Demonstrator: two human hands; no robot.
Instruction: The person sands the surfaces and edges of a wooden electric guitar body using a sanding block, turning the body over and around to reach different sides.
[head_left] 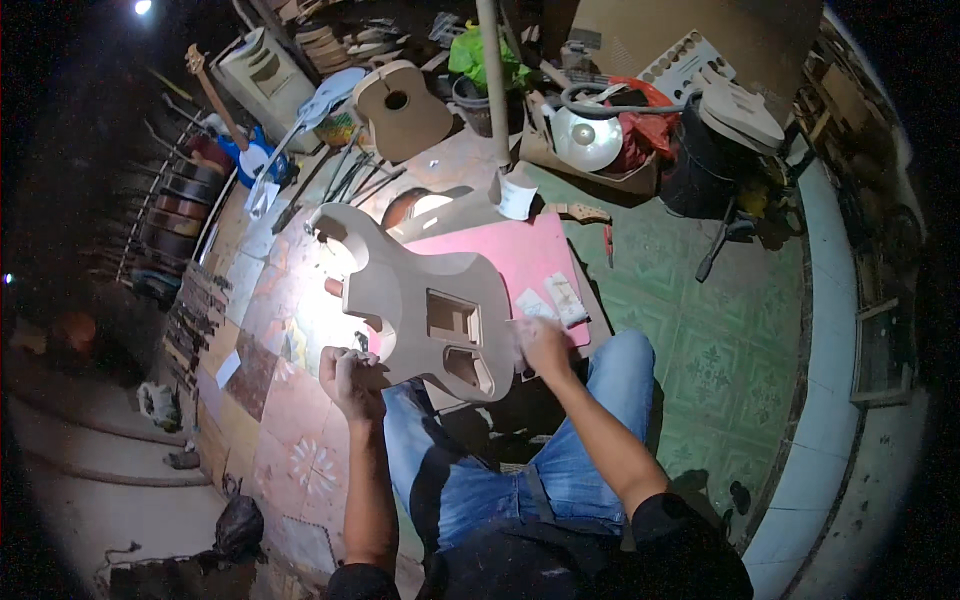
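- Left hand (350,382), fingers curled at the guitar body's (400,300) near-left edge
- Body between both hands, partly covering pink board (545,250)
- Right hand (545,348) blurred at body's right edge; cannot tell its grip
- Green floor (700,350) spreading past right knee (622,365)

Green patterned floor tiles (710,370) right of right grip (545,350); pinkish tiles (310,460) left of left grip (352,382). Pale pole (494,80) beyond both. Bright light (142,7) far beyond left grip.

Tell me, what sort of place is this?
Probably a guitar workshop: an unpainted guitar body is up front, and farther back are a round-holed guitar body and a blue guitar.
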